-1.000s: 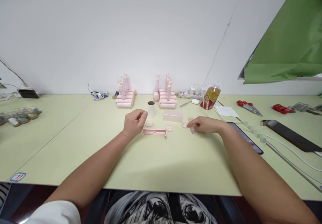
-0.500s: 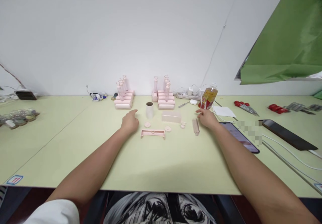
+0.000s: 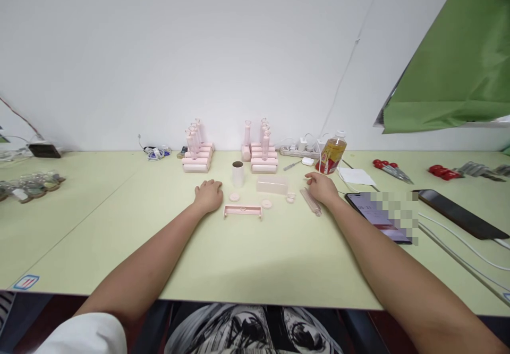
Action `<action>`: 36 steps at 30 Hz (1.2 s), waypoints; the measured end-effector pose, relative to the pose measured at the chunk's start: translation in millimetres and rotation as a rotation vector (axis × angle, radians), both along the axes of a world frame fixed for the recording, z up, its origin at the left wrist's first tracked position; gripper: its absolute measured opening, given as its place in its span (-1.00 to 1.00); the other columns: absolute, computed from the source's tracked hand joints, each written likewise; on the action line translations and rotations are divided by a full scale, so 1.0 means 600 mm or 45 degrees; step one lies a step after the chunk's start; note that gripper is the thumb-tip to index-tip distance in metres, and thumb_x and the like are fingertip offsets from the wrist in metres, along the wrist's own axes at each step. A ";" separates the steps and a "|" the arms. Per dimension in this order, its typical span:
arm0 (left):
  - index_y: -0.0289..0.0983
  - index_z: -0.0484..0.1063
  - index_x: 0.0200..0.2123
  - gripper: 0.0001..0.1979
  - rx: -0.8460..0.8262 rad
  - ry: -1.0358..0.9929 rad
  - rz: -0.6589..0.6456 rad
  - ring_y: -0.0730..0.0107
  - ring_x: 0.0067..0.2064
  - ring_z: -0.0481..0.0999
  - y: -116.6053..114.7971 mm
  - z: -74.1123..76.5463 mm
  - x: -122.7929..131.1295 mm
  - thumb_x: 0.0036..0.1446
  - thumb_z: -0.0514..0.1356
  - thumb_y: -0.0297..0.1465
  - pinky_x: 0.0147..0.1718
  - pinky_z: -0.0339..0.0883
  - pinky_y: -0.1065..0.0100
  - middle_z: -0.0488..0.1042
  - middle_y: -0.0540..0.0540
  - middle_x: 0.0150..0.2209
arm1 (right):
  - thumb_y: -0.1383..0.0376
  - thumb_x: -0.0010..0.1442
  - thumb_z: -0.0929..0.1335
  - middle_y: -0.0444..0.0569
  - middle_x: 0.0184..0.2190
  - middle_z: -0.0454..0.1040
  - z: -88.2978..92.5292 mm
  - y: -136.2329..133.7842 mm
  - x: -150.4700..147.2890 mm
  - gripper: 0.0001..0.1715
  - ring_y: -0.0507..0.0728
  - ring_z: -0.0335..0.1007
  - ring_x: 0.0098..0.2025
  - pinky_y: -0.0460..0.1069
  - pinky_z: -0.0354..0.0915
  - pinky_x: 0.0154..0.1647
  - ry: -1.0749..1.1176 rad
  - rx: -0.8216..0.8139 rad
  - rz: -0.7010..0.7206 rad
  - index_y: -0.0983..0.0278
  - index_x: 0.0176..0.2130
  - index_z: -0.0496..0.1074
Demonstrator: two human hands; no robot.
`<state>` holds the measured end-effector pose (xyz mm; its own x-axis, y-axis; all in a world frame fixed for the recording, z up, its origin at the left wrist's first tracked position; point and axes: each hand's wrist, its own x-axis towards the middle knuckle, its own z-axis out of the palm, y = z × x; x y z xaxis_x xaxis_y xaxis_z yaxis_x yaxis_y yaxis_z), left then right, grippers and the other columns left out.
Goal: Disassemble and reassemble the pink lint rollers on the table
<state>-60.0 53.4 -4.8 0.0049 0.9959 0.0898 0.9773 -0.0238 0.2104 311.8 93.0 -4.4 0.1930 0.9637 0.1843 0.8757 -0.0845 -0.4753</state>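
My left hand (image 3: 209, 196) rests on the table, fingers apart and holding nothing, left of a white paper-like roll (image 3: 238, 175) standing upright. Close to its right lie a pink round cap (image 3: 234, 197) and a long pink bracket (image 3: 243, 210). My right hand (image 3: 322, 188) has its index finger stretched out and nothing visible in it. Beside it lies a clear pinkish tube (image 3: 311, 201), slanted; whether they touch I cannot tell. Between the hands are a translucent pink cover (image 3: 272, 185), a second round cap (image 3: 266, 204) and a small pink fitting (image 3: 290, 198).
Pink assembled holders with upright clear tubes stand in a left group (image 3: 196, 158) and a right group (image 3: 264, 158). A drink bottle (image 3: 332, 153), power strip (image 3: 297, 151), screwdriver (image 3: 292, 165), phone (image 3: 376, 217) and dark slab-like device (image 3: 458, 213) lie around, with cables at right.
My left hand's fingers have spread from a pointing pose. The right hand has shifted slightly left, and the clear tube beside it now lies at a steeper slant.
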 end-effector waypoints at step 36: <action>-0.14 0.53 -0.44 -0.85 0.049 -0.520 -0.587 0.19 -0.08 0.47 0.000 0.004 -0.006 -0.02 0.24 -0.21 -0.01 0.29 0.22 0.54 -0.04 -0.18 | 0.28 0.03 0.30 0.06 -0.33 0.57 0.020 -0.009 -0.013 -0.63 0.18 0.45 -0.33 0.05 0.33 -0.17 0.413 0.240 -0.037 0.33 -0.18 0.54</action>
